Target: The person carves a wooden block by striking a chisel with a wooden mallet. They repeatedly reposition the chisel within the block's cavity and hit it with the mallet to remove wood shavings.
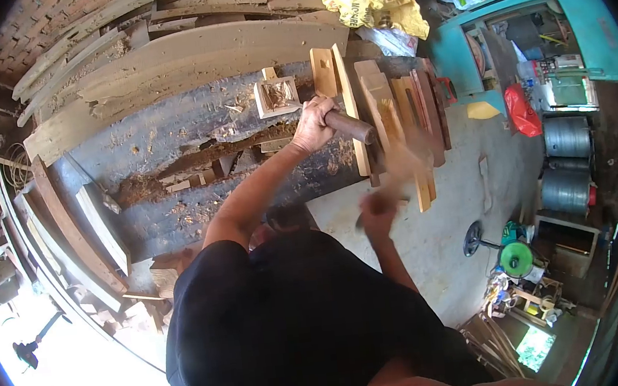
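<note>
My left hand (315, 125) is closed around a tool with a thick brown cylindrical handle (349, 127), whose end points right; its other end is hidden near the wood. Just left of that hand lies a small square wooden frame (277, 97) with shavings in it. My right hand (381, 210), smeared by motion, is closed on a blurred wooden tool that looks like a mallet (401, 163), below and right of the handle. Behind the handle, an upright light wooden strip (350, 107) stands beside a notched board (323, 72).
A dark, worn workbench (197, 114) carries shavings and a long central gap. Several wooden pieces (382, 104) lie at its right end. Curved planks (199, 51) are stacked behind, others at left. A yellow bag (373, 8), a teal cabinet (595, 31) and a green fan (516, 259) are further off.
</note>
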`<state>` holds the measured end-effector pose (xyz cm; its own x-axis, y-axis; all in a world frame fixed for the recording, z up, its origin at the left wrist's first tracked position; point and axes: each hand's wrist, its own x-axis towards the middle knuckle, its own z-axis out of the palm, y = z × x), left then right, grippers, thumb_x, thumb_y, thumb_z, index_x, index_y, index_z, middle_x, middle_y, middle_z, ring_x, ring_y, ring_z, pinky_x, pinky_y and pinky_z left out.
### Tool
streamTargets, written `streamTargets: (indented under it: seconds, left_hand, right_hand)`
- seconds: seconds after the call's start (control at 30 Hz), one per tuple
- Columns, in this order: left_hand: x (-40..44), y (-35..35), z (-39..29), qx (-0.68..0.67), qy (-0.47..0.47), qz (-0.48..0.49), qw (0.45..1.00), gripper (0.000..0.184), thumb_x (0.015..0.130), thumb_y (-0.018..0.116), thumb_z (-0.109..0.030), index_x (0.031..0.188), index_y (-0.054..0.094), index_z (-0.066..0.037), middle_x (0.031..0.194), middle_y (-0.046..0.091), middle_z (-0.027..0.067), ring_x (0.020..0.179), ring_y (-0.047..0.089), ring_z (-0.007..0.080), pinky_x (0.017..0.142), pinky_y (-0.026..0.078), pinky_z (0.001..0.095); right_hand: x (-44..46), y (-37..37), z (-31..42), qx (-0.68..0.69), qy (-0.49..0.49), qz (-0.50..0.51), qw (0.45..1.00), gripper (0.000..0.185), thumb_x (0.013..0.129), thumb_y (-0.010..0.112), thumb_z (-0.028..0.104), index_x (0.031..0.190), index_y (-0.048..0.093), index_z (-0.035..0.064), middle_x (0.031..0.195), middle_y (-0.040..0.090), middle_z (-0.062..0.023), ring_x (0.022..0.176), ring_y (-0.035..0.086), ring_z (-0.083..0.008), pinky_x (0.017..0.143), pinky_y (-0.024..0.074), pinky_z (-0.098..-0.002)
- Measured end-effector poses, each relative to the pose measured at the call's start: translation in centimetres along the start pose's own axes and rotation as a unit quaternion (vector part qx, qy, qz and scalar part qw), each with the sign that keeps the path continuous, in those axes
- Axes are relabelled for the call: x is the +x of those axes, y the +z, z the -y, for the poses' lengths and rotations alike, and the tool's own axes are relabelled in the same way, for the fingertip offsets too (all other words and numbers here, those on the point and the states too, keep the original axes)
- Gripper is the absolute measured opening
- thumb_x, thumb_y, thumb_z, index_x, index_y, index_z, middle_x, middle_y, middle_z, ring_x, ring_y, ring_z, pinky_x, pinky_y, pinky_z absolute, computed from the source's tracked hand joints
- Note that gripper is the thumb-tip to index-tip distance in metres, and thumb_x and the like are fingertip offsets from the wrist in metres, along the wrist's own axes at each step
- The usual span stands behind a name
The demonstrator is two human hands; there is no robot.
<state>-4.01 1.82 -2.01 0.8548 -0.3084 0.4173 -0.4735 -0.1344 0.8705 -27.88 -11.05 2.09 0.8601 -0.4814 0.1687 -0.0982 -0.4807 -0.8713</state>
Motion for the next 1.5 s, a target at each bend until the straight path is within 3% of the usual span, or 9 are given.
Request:
streamTargets:
  seconds: [0.03, 0.17, 0.37, 0.8, 0.83, 0.97, 1.0, 1.1, 1.5]
  left_hand:
    - [0.0, 0.1, 0.2, 0.004, 0.012, -0.004, 1.0, 0.031, 0.063, 0.072, -0.007, 0.09, 0.059, -0.013, 0.089, 0.062, 0.0058, 0.094, 0.058, 0.0291, 0.081, 0.039, 0.0408]
    - [-0.4, 0.5, 0.6, 0.035, 0.013, 0.023, 0.999, 0.029, 0.065, 0.076, -0.012, 0.087, 0.056, -0.009, 0.089, 0.062, 0.0099, 0.092, 0.058, 0.0308, 0.08, 0.04, 0.0398]
    - [0.6, -2.1, -1.9, -0.002, 0.02, 0.017, 1.0, 0.028, 0.065, 0.074, -0.01, 0.085, 0.055, -0.006, 0.085, 0.061, 0.0134, 0.086, 0.059, 0.0348, 0.078, 0.044, 0.0417]
    - [1.3, -2.0, 0.4, -0.05, 0.052, -0.009, 0.997, 0.024, 0.07, 0.075, -0.01, 0.08, 0.054, -0.004, 0.076, 0.058, 0.0153, 0.073, 0.059, 0.0373, 0.065, 0.046, 0.0417]
    - [1.3, -2.0, 0.5, -0.063, 0.021, -0.001, 0.998, 0.027, 0.061, 0.073, -0.011, 0.08, 0.054, -0.007, 0.076, 0.059, 0.0138, 0.077, 0.06, 0.0349, 0.072, 0.046, 0.0427]
    - [1.8, -2.7, -0.6, -0.218, -0.124, -0.057, 0.966, 0.023, 0.065, 0.071, -0.009, 0.08, 0.053, -0.008, 0.075, 0.058, 0.0092, 0.072, 0.058, 0.0286, 0.069, 0.046, 0.042]
    - [2.0, -2.5, -0.1, -0.217, -0.126, -0.057, 0.966, 0.023, 0.065, 0.071, -0.009, 0.08, 0.053, -0.008, 0.075, 0.058, 0.0092, 0.072, 0.058, 0.0286, 0.069, 0.046, 0.042]
    - [2.9, -3.0, -0.4, 0.0, 0.047, -0.073, 0.996, 0.02, 0.07, 0.073, -0.014, 0.08, 0.055, -0.011, 0.076, 0.058, 0.0064, 0.078, 0.057, 0.0258, 0.073, 0.042, 0.0395]
    - [0.4, -3.8, -2.4, -0.025, 0.016, 0.038, 0.999, 0.026, 0.063, 0.068, -0.005, 0.087, 0.06, -0.011, 0.084, 0.063, 0.0081, 0.09, 0.061, 0.0304, 0.08, 0.043, 0.0417]
  right_hand:
    - [0.8, 1.8, 4.8, 0.0, 0.173, 0.035, 0.984, 0.043, 0.083, 0.07, 0.008, 0.118, 0.047, -0.0007, 0.072, 0.056, -0.0052, 0.06, 0.059, -0.0138, 0.054, 0.0496, -0.0304]
    - [2.4, 0.3, 7.3, 0.141, 0.198, -0.04, 0.969, 0.068, 0.084, 0.067, 0.005, 0.136, 0.025, -0.0014, 0.075, 0.056, -0.0083, 0.055, 0.057, -0.0139, 0.052, 0.0492, -0.0267]
    - [4.0, -1.3, 10.2, 0.152, 0.077, -0.096, 0.981, 0.068, 0.083, 0.066, 0.001, 0.136, 0.024, -0.0007, 0.08, 0.056, -0.0086, 0.061, 0.059, -0.0145, 0.057, 0.0513, -0.0279]
    - [2.2, 0.9, 9.7, 0.114, 0.145, 0.005, 0.983, 0.043, 0.08, 0.069, 0.002, 0.113, 0.04, 0.0004, 0.079, 0.057, -0.0079, 0.057, 0.058, -0.0147, 0.054, 0.049, -0.0281]
    - [2.4, 0.8, 9.6, 0.115, 0.145, 0.011, 0.983, 0.043, 0.081, 0.069, 0.003, 0.113, 0.04, 0.0006, 0.079, 0.057, -0.0077, 0.056, 0.058, -0.0146, 0.054, 0.0491, -0.0282]
    - [3.1, 0.1, 9.6, 0.143, 0.183, 0.032, 0.972, 0.047, 0.081, 0.072, 0.009, 0.115, 0.041, 0.0006, 0.078, 0.055, -0.0064, 0.056, 0.057, -0.0129, 0.052, 0.0497, -0.0262]
    - [3.2, 0.1, 9.6, 0.144, 0.184, 0.033, 0.972, 0.047, 0.081, 0.072, 0.009, 0.115, 0.041, 0.0006, 0.078, 0.055, -0.0064, 0.056, 0.057, -0.0129, 0.052, 0.0497, -0.0262]
    - [3.6, 0.2, 9.5, 0.114, 0.181, 0.029, 0.976, 0.048, 0.082, 0.072, 0.012, 0.117, 0.041, 0.0008, 0.078, 0.055, -0.0062, 0.054, 0.057, -0.0127, 0.05, 0.0499, -0.0259]
    - [3.2, 0.1, 9.3, 0.102, 0.216, 0.048, 0.97, 0.054, 0.083, 0.071, 0.01, 0.125, 0.038, -0.0005, 0.079, 0.056, -0.0071, 0.054, 0.057, -0.0132, 0.049, 0.0502, -0.0264]
